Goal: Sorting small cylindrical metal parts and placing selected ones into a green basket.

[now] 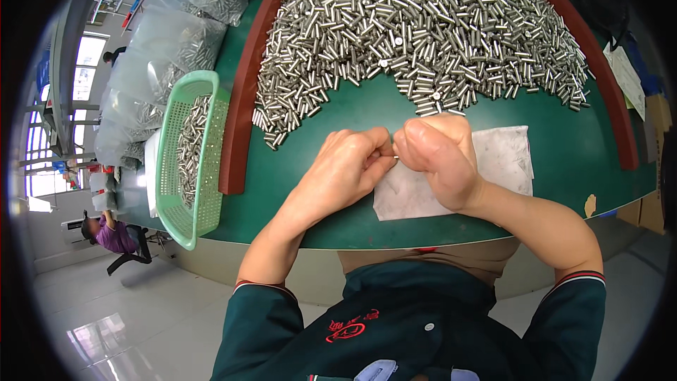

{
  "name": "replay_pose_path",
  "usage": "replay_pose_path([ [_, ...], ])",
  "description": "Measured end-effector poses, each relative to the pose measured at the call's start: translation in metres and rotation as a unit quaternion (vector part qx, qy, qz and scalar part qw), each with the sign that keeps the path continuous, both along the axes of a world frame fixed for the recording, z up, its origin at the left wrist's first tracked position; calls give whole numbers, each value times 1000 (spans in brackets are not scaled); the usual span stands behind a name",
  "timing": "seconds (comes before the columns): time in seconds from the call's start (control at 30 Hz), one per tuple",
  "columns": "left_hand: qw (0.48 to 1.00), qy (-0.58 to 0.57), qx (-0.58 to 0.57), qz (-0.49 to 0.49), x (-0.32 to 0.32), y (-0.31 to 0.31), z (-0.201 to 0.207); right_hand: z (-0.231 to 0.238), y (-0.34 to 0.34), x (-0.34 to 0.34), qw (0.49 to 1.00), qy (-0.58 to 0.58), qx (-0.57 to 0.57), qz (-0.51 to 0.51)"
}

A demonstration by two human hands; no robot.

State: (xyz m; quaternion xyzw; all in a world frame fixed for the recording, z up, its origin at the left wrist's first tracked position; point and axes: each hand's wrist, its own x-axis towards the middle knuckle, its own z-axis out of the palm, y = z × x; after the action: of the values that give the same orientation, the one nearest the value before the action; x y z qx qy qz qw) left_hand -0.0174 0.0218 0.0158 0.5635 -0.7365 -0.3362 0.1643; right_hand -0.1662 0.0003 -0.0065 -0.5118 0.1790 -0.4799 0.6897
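Observation:
My left hand (350, 168) and my right hand (442, 161) meet at the fingertips above the table, near the left edge of a smudged white cloth (504, 159). Thumb and fingers of the left hand are pinched together on a small shiny bit that looks like the end of a metal pin (396, 158). The right hand is curled into a fist beside it, and what lies inside is hidden. Just beyond both hands spreads a large heap of short silvery metal pins (423, 28).
Dark red wooden rails (247, 99) border the heap on the green table (310, 226). At left stands a green plastic basket (211, 190) holding more pins. Clear bags (151, 49) of pins lie behind it. A person in purple (116, 236) sits far left.

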Motion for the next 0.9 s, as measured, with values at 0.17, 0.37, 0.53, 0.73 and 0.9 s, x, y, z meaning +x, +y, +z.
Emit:
replay_pose_path([
  [0.17,982,139,124,38,13,-4,-6,0,-13,-7,978,-157,139,26],
  [0.37,717,598,331,136,30,-19,-23,13,-22,-14,970,-185,156,-7],
  [0.53,709,594,325,195,30,-23,-21,9,-24,-15,970,-170,171,-11],
  [0.73,967,192,-46,162,22,-27,-21,12,-30,-16,972,-158,168,-40],
  [0.9,956,-32,-274,102,23,-32,-46,12,-29,-14,973,-148,173,-46],
])
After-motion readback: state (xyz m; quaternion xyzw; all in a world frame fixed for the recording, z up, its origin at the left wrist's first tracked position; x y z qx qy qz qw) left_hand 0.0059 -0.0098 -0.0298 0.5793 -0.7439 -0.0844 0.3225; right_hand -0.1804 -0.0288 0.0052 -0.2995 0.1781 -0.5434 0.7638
